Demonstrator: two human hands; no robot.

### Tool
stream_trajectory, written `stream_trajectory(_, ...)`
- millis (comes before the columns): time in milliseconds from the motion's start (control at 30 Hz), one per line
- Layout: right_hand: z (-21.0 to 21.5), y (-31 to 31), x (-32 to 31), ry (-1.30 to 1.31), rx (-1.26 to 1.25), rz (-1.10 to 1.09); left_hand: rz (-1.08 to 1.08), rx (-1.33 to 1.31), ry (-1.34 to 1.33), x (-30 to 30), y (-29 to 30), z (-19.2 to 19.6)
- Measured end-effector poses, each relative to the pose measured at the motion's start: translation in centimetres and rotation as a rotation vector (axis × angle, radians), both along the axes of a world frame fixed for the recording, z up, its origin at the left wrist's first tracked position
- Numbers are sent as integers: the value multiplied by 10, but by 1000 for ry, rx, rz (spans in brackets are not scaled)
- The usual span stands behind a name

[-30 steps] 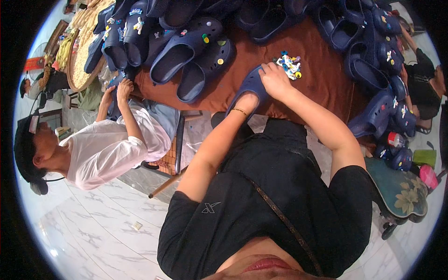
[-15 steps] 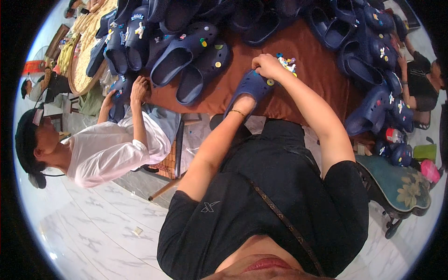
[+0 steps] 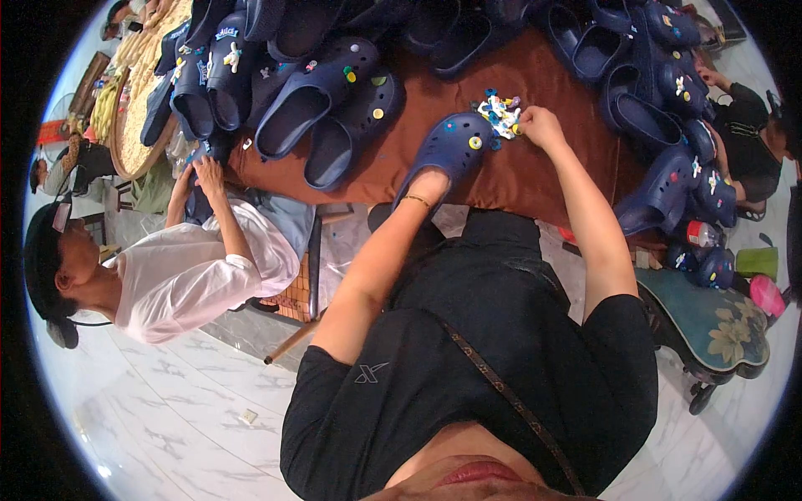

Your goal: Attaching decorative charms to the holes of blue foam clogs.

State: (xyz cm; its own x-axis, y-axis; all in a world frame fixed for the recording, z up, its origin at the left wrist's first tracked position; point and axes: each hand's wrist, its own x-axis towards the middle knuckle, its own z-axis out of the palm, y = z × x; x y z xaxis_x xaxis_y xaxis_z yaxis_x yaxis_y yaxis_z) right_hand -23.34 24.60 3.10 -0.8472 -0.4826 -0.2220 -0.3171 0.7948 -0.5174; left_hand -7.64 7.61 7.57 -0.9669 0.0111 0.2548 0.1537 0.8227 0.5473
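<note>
A dark blue clog (image 3: 426, 152) covers most of my left hand (image 3: 431, 182), which is pushed in through the heel opening, so its fingers are hidden. On the clog's upper sit a small blue charm (image 3: 451, 128) and a round yellow charm (image 3: 475, 143). Just past its toe lies a heap of small shoe charms (image 3: 499, 115) in white, yellow, blue and purple. My right hand (image 3: 541, 128) is at the right edge of this heap with thumb and fingers pinched together. Whatever is between the fingertips is too small to make out.
Brown cloth (image 3: 576, 154) covers the table. More dark blue clogs (image 3: 305, 104) are piled along its left, back and right (image 3: 643, 117) sides, several with charms. A person in a white shirt (image 3: 188, 284) works at the left. A flower-patterned stool (image 3: 710, 321) stands at the right.
My right hand has left the clog's toe and moved right to the charm heap. The clog with my left hand in it has shifted slightly left, its charms now uncovered.
</note>
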Motion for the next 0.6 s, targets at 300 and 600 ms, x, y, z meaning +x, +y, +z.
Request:
stream_trajectory(300, 6, 1, 38, 156, 71, -23, 61, 244, 0, 10, -1, -6)
stream_trajectory(600, 30, -30, 43, 192, -362, 132, 110, 502, 23, 12, 3, -10)
